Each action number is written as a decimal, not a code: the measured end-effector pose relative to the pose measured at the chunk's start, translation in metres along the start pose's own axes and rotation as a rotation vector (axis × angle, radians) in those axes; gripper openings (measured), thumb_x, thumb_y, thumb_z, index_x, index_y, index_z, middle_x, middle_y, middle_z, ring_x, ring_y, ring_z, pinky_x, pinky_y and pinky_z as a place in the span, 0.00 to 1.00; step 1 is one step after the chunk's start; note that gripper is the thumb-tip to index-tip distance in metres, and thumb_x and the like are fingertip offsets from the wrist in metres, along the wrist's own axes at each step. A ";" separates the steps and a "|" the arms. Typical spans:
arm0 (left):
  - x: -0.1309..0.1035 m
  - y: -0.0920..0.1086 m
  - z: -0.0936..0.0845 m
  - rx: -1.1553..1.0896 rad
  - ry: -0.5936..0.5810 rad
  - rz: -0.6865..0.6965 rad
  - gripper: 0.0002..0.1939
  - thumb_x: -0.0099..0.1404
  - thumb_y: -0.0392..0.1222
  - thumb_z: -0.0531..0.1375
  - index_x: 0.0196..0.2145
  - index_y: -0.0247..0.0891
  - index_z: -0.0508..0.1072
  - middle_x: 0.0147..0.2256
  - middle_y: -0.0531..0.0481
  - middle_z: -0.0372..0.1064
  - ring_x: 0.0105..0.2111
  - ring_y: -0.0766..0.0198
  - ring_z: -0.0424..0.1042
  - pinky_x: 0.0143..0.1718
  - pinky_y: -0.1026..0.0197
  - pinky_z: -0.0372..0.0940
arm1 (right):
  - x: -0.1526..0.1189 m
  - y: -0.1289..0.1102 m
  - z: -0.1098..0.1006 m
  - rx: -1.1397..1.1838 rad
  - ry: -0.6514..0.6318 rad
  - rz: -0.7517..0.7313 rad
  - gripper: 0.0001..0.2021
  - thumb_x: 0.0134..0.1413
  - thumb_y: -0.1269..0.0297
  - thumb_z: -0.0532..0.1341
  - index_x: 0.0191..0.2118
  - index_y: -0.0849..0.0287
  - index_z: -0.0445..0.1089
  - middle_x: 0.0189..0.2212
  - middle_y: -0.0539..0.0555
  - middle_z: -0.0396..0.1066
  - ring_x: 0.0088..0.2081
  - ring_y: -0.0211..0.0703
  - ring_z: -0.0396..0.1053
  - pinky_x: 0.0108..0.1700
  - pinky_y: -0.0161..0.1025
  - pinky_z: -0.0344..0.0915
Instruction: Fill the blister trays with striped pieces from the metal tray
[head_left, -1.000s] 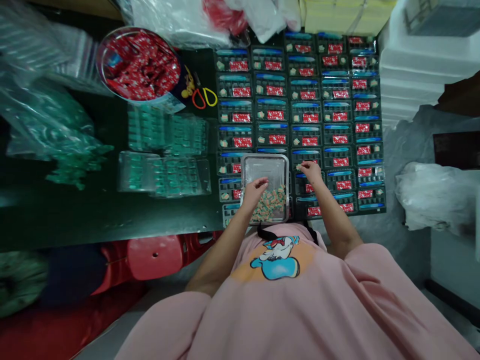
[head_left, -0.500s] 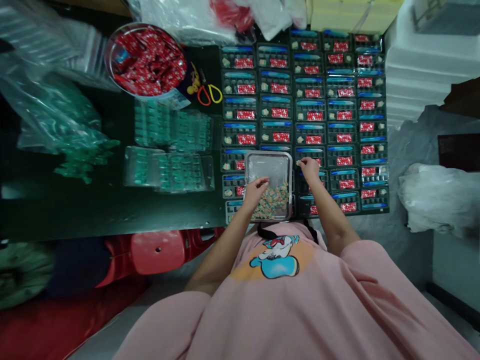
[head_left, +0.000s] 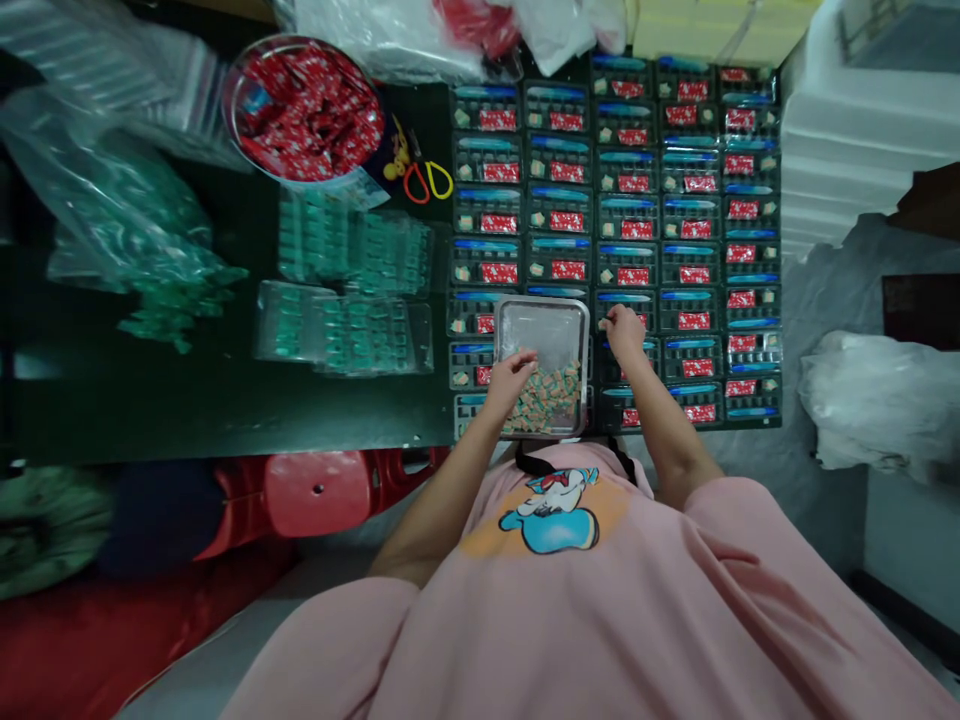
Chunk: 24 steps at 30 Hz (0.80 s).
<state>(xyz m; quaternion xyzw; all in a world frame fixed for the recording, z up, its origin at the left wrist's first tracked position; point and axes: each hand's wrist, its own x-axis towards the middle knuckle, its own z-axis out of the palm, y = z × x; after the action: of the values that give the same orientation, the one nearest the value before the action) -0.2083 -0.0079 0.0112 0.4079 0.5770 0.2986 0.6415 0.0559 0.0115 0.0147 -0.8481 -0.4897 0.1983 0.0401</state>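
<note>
A metal tray (head_left: 544,320) lies on top of the packs in front of me, with a heap of small orange-and-green blocks (head_left: 551,400) in its near part. Over the tray's left side is my left hand (head_left: 511,382), fingers closed together; whatever they hold is hidden. To the right of the tray, my right hand (head_left: 625,335) pinches a small pale block (head_left: 604,324) low over a clear compartment pack (head_left: 626,298). This pack has a blue pen in its upper slot. My fingers cover part of its lower half.
Rows of similar packs (head_left: 566,171) hold pens, red packets and small blocks. To the left are a tub of red packets (head_left: 315,110), scissors (head_left: 427,182), green moulded trays (head_left: 364,330) and a plastic bag (head_left: 135,200). A red stool (head_left: 319,490) stands by the table edge.
The camera view has shifted slightly. My right hand keeps its pinch at the same pack, its fingers curled a little lower over it. My left hand stays over the tray.
</note>
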 end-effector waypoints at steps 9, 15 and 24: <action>-0.003 -0.001 -0.005 0.008 0.009 0.026 0.20 0.51 0.46 0.68 0.41 0.34 0.80 0.42 0.42 0.78 0.45 0.54 0.75 0.54 0.49 0.65 | 0.004 -0.003 0.007 -0.125 -0.055 -0.064 0.11 0.63 0.66 0.56 0.42 0.58 0.76 0.41 0.60 0.73 0.41 0.46 0.71 0.41 0.38 0.61; -0.001 -0.001 -0.025 0.062 0.094 0.061 0.19 0.54 0.44 0.65 0.43 0.35 0.80 0.41 0.44 0.78 0.42 0.56 0.75 0.51 0.52 0.67 | -0.016 -0.010 0.002 0.041 0.046 -0.214 0.09 0.60 0.69 0.58 0.43 0.59 0.74 0.40 0.59 0.73 0.43 0.48 0.69 0.44 0.39 0.62; -0.006 -0.014 -0.047 0.237 0.155 0.059 0.15 0.56 0.38 0.62 0.42 0.35 0.80 0.40 0.44 0.79 0.41 0.56 0.76 0.50 0.51 0.68 | -0.061 -0.083 0.044 0.111 -0.325 -0.561 0.13 0.61 0.67 0.58 0.49 0.59 0.73 0.45 0.58 0.72 0.42 0.45 0.69 0.44 0.37 0.62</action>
<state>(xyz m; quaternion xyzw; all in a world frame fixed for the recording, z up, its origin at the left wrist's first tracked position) -0.2565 -0.0118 0.0022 0.4731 0.6438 0.2779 0.5333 -0.0555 -0.0025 0.0147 -0.6338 -0.6928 0.3386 0.0606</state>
